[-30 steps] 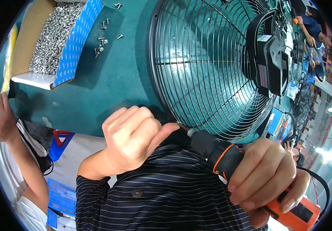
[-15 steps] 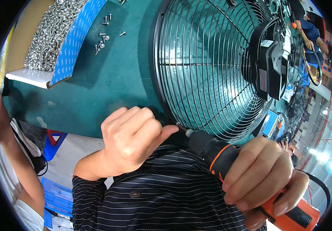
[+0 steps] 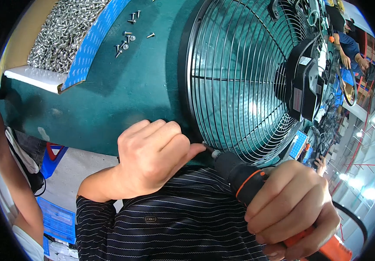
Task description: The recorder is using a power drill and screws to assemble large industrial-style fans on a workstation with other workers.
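A round black wire fan guard (image 3: pixel 244 78) with a black motor housing (image 3: pixel 304 82) lies on the green table (image 3: pixel 122 95). My right hand (image 3: pixel 289 209) grips a black and orange electric screwdriver (image 3: pixel 244 178), its bit tip against the guard's near rim. My left hand (image 3: pixel 152 158) is curled beside the bit, thumb and fingertips pinched at the tip on the rim; what they pinch is hidden.
A cardboard box (image 3: pixel 65 35) full of silver screws sits at the far left, with several loose screws (image 3: pixel 126 37) on the table beside it. Another person's arm (image 3: pixel 9 182) is at the left edge. A person in blue (image 3: pixel 350 48) works far right. A blue crate (image 3: pixel 57 219) stands on the floor.
Both hands have stayed at the guard's near rim. The view has shifted slightly, with the box of screws sliding toward the upper left.
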Demonstrator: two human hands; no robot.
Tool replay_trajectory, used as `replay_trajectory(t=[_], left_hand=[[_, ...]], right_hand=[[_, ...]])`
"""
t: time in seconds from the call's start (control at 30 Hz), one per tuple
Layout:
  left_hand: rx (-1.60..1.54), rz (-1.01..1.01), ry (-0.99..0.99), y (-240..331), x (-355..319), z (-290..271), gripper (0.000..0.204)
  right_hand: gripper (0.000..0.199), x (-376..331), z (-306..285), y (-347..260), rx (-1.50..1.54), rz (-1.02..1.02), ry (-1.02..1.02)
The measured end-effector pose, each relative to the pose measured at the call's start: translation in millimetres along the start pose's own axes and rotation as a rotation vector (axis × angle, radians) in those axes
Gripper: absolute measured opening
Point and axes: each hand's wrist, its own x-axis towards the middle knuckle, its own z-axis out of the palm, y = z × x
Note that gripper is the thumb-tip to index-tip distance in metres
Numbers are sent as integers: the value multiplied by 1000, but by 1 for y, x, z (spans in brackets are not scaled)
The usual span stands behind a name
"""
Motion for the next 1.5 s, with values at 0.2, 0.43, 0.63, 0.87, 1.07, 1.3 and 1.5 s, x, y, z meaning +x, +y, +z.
replay_trajectory(t=[0.2,0.43,0.63,0.87,1.07,1.3,1.5], left_hand=[[15,-22,21,-1,-3,2,43],[13,-30,41,-1,0,5,42],[1,-33,9,-1,-1,1,40],[-8,-32,66,4,6,-2,37],[-252,-295,20,6,24,-31,32],[-273,-303,6,-23,132,-3,80],[-243,-252,-28,-35,182,16,78]], right_hand=[[22,-1,2,17,93,-175,-103],[16,7,-4,24,266,-164,-191],[6,17,-10,22,309,-20,-344],[18,9,-15,7,214,85,-284],[33,-44,-43,-49,369,-161,5],[37,-191,-45,-90,-20,-50,1007],[40,-266,1,-68,1,500,1201]])
